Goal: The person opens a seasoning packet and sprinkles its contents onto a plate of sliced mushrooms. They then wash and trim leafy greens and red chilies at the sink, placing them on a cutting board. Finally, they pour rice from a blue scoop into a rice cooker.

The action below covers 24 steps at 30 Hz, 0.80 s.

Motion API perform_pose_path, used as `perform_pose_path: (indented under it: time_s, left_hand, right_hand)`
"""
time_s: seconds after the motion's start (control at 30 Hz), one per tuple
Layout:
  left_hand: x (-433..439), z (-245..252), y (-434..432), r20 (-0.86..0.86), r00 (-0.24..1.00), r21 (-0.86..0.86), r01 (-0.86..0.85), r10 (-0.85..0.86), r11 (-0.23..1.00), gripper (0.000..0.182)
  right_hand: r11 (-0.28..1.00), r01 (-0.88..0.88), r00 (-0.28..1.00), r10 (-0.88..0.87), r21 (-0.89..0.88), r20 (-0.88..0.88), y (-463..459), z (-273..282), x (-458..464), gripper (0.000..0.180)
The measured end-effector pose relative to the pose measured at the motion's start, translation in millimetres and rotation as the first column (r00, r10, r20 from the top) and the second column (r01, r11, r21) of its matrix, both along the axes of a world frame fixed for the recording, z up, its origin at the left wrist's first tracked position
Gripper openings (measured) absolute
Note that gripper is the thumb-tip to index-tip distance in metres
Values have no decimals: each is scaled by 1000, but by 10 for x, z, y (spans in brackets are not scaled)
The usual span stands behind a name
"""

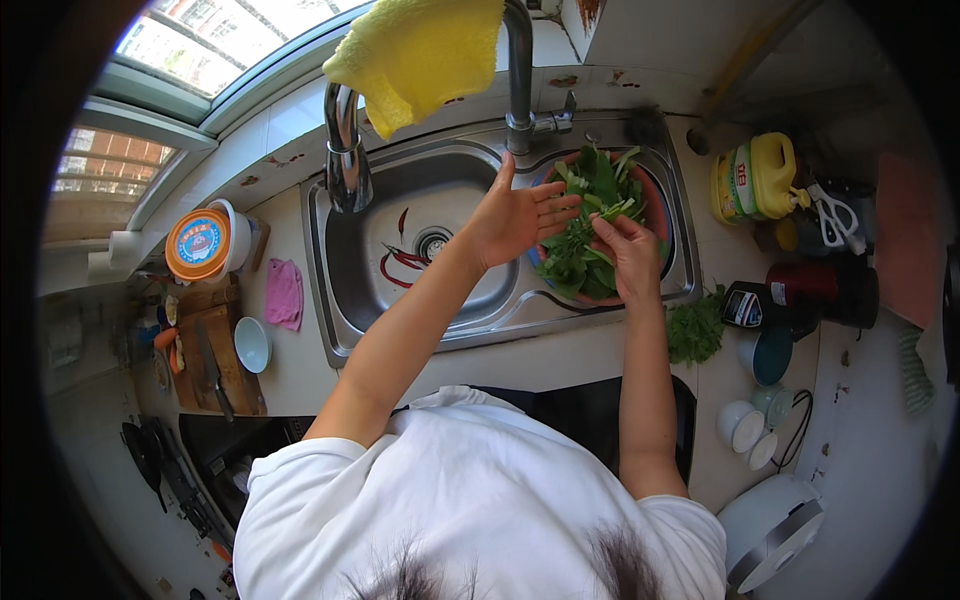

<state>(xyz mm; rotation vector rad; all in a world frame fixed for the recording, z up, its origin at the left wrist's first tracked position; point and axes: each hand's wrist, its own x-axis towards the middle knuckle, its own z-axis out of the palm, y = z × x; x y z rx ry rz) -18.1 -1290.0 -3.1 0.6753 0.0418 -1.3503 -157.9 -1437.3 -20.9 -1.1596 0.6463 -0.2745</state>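
Observation:
My left hand (517, 217) is held palm up with its fingers apart, over the divider between the two sink basins; nothing lies in it. Between the thumb and fingers of my right hand (634, 255) is a sprig of leafy greens (616, 210). Below both hands a red colander (654, 196) full of leafy greens (577, 262) sits in the right basin. Several red chili peppers (405, 259) lie around the drain (433, 244) of the left basin (480, 296).
A chrome faucet (349, 176) and a yellow cloth (420, 56) hang over the left basin. At left, a kitchen knife (212, 367) rests on a wooden cutting board (193, 352) beside a pale bowl (253, 345). Rightward are herbs (694, 330), a yellow jug (754, 180) and scissors (832, 214).

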Motion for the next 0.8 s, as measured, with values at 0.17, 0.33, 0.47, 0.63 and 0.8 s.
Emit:
perform_pose_path:
  time_s: [0.17,0.33,0.47,0.63,0.8]
  left_hand:
    - [-98,-17,168,89,991,21,-103,101,994,102]
    - [-212,38,522,114,944,110,-321,309,941,101]
    - [-101,-12,1047,141,917,128,-391,374,911,93]
    - [-64,-969,1935,798,573,550,-563,-189,616,61]
    - [-357,-1044,2304,800,265,512,-770,-538,382,38]
  right_hand:
    - [828,-156,988,120,-539,-102,346,163,284,18]
    - [460,-121,957,290,-880,20,803,122,602,13]
    - [711,-403,883,468,-576,-41,992,115,746,13]
    - [609,-432,852,518,-665,-79,1337,39,929,14]
    - [194,-210,850,520,-958,-81,1764,-250,905,14]
